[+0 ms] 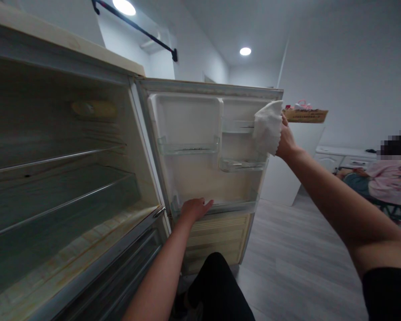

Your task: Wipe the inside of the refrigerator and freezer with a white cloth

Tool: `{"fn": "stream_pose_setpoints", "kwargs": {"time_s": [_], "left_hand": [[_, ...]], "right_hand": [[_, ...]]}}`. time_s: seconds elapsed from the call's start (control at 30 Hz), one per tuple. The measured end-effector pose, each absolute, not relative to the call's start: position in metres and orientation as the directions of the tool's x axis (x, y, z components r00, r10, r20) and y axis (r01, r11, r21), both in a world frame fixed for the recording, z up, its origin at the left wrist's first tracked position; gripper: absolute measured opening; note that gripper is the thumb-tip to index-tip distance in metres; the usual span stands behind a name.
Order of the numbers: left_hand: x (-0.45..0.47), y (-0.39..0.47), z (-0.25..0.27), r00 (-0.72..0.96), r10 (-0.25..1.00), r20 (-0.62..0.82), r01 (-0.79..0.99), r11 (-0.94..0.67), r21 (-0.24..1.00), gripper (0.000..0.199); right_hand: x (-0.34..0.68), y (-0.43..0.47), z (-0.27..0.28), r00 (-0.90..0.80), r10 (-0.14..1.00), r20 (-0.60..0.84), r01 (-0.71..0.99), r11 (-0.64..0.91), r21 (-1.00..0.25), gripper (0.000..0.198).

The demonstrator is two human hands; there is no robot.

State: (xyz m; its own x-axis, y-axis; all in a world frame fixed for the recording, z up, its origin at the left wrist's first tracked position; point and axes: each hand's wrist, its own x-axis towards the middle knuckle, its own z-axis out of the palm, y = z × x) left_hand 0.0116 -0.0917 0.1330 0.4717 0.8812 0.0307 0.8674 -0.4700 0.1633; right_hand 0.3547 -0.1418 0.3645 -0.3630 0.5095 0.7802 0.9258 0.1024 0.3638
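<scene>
The fridge door [190,120] stands swung open in front of me, its inner side with clear door shelves facing me. At the door's upper outer edge, my right hand [285,138] is closed on a white cloth [268,127] that hangs over the inner face and hides part of the upper right shelves. My left hand [195,208] is by the lowest door shelf [232,207], with its thumb and a finger apart. It appears to hold nothing; its other fingers are partly hidden, and whether it touches the shelf I cannot tell.
Left of the door is the open fridge compartment [53,187], with glass shelves and brownish stains along its lower edge. Beyond the door stands a white cabinet [287,178] with a cardboard box [305,116] on top. A seated person [390,180] is at the far right. Grey wood-look floor [297,254] lies below.
</scene>
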Motion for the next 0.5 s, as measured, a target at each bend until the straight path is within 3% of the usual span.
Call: {"fn": "stream_pose_setpoints", "kwargs": {"time_s": [0.07,0.2,0.5], "left_hand": [[0.01,-0.091,0.131,0.464,0.886,0.028,0.871,-0.461,0.166,0.08],[0.003,-0.091,0.127,0.466,0.884,0.028,0.868,-0.463,0.179,0.08],[-0.015,-0.102,0.137,0.517,0.855,-0.035,0.844,-0.502,0.19,0.073]], "right_hand": [[0.34,-0.147,0.351,-0.51,0.498,0.701,0.85,0.17,0.498,0.039],[0.3,-0.155,0.339,-0.732,0.572,0.37,0.624,0.347,0.7,0.031],[0.253,-0.131,0.345,-0.681,0.676,0.282,0.622,0.329,0.711,0.051]]}}
